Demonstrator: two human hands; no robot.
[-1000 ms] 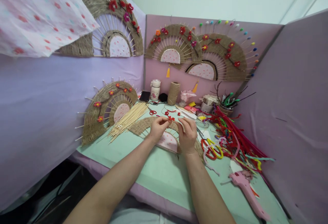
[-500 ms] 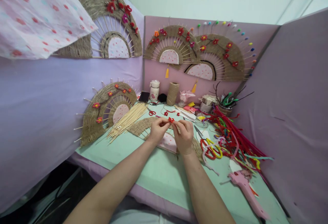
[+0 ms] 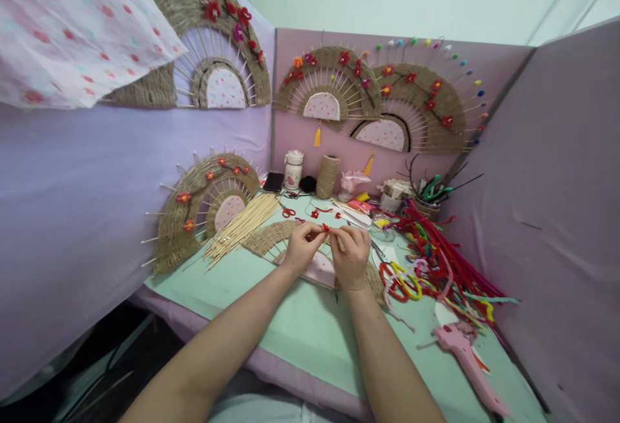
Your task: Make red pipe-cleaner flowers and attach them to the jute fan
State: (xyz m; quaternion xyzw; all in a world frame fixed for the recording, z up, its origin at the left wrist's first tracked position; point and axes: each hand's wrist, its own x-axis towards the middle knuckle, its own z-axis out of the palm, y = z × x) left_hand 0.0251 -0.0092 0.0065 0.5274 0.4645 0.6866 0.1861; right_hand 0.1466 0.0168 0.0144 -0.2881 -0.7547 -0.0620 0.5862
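Note:
Between the fingertips of both hands is a small red pipe-cleaner flower [image 3: 326, 228]. My left hand [image 3: 304, 245] pinches it from the left, and my right hand [image 3: 351, 254] pinches it from the right. Both hands are closed and held above a twine-wrapped fan [image 3: 264, 240] lying on the table. The fan's pink dotted half-round centre [image 3: 320, 269] shows between my wrists; the hands cover part of the fan. Just beyond my fingers lie two more small red flowers, one [image 3: 314, 214] at the left and one [image 3: 338, 216] at the right.
Right of my hands lie red-handled scissors [image 3: 394, 284], yellow-handled scissors [image 3: 411, 286], a heap of pipe cleaners [image 3: 448, 258] and a pink glue gun [image 3: 467, 361]. Bamboo sticks [image 3: 245, 226] lie at the left. A twine spool [image 3: 327, 177] and white bottle [image 3: 293, 170] stand behind.
The fingers have shifted slightly around the red flower, which both hands still pinch. The whole view has moved a little; the things on the table look unchanged.

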